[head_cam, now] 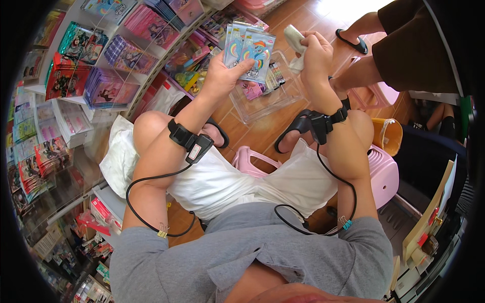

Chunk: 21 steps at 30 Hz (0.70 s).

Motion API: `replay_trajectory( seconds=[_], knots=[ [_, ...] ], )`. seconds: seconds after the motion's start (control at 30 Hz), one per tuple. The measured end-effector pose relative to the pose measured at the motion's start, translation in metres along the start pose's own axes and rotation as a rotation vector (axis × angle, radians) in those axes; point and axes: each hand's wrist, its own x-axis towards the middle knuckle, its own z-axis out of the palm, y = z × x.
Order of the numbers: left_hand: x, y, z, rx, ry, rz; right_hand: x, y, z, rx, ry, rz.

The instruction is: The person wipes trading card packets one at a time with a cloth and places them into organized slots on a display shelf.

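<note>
My left hand (227, 74) grips several light-blue foil card packs (258, 49), fanned a little, each printed with a rainbow-maned cartoon pony. The thumb presses across the front pack. In my right hand (317, 51) is a pale, crumpled cloth (294, 39), bunched so that one end sticks up and another hangs below the fingers. Beneath both hands, a clear plastic box (246, 111) rests on the tiled floor. Inside it lie a pink pack (253, 91) and several other packs (276, 77) standing in a row, partly covered by my left hand and its packs.
Shelves of card packs (121, 55) rise on the left, above a tray of mixed small goods (189, 62). Another person's legs (358, 74) stand at upper right beside a pink stool (373, 91). At my right are another pink stool (384, 176) and a yellow bin (390, 134).
</note>
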Motion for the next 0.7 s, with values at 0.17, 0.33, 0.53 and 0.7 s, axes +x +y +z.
replay_trajectory(
  seconds=[0.17,0.33,0.53,0.7],
  knots=[
    [-0.001,0.003,-0.001,0.033,0.047,-0.005,-0.011,-0.009,0.003,0.081,-0.23,0.263],
    [-0.001,0.004,0.002,0.089,0.098,-0.058,-0.016,0.0,0.001,0.105,-0.411,0.385],
    [0.002,-0.001,-0.001,-0.056,0.143,0.001,-0.004,0.007,0.0,0.132,-0.27,0.462],
    [-0.002,-0.002,0.0,0.623,0.252,0.336,-0.02,0.006,0.01,0.175,-0.356,0.574]
  ],
)
